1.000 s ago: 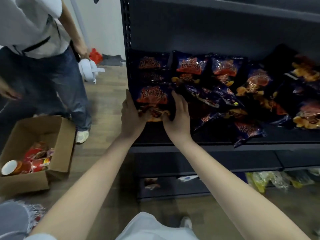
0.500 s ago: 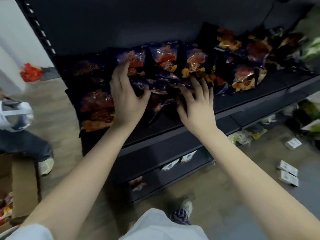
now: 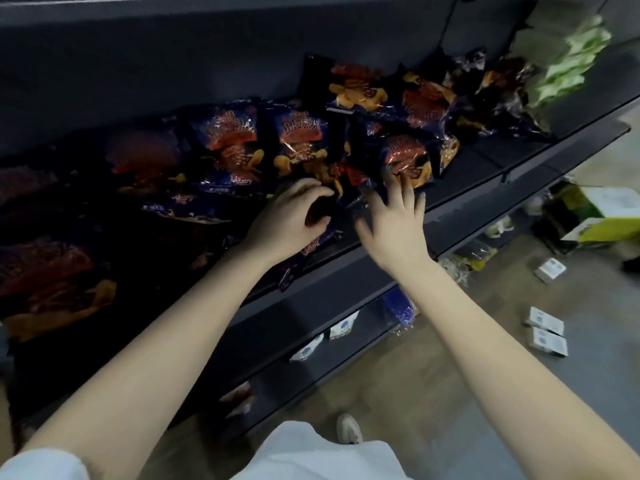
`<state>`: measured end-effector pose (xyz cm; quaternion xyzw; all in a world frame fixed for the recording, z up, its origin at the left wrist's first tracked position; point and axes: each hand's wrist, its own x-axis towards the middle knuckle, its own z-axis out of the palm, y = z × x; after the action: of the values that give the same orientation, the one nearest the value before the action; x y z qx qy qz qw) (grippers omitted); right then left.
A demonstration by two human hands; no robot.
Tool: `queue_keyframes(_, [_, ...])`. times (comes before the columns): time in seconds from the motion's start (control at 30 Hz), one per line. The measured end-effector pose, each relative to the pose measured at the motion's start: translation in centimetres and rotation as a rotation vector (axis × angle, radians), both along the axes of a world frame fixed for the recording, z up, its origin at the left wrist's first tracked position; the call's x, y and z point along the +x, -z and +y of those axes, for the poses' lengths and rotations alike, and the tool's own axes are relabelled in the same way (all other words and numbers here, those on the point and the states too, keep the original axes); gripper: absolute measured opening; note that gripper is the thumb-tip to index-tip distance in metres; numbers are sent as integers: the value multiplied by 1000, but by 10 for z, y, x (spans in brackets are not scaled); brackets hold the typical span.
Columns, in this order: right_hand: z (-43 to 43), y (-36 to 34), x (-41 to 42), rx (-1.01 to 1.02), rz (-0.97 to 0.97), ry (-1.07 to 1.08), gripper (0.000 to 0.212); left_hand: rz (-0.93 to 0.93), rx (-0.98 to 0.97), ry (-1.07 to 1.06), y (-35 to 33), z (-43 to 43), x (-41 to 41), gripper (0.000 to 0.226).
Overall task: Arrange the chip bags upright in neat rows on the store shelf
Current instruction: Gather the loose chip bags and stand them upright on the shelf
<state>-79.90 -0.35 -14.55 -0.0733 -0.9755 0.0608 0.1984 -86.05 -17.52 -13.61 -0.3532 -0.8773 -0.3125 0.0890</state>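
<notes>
Chip bags [image 3: 298, 140], dark blue with orange print: on the store shelf [image 3: 485, 202]; rear ones roughly upright, front ones toppled and overlapping; fallen bag [image 3: 311, 245] flat at the front edge, left hand [image 3: 287, 220] over it, grip closed round its upper edge; right hand [image 3: 394, 223], grip open, spread fingertips [image 3: 403, 192] touching a leaning bag [image 3: 408, 157]. Step in hand: probably raising the fallen bag; next move calls for standing it in line while steadying its neighbour. Lower shelf [image 3: 311, 375]: small white packets [image 3: 343, 329]; floor box [image 3: 609, 209], contents not discernible.
</notes>
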Motion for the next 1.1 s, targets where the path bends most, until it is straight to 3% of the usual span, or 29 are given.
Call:
queue_keyframes(0.17, [32, 10, -23, -25, -8, -37, 47, -61, 7, -144, -1, 39, -30, 62])
queue_keyframes(0.37, [69, 15, -37, -85, -66, -116, 53, -485, 150, -526, 11, 102, -73, 74])
queue_keyframes(0.67, [99, 41, -53, -113, -167, -302, 54, -504, 235, -715, 25, 115, -77, 74])
queue_keyframes(0.73, [94, 47, -54, -123, -184, -354, 56, -500, 311, -760, 15, 112, -72, 75])
queue_keyframes(0.83, [85, 46, -55, -195, -181, -419, 61, -651, 524, -743, 1, 105, -64, 78])
queue_keyframes(1.0, [78, 28, -58, -369, -19, -627, 62, -846, 837, -681, -18, 82, -44, 66])
queue_keyframes(1.1, [67, 20, -56, -443, 28, -789, 60, -890, 1018, -660, -29, 66, -29, 77])
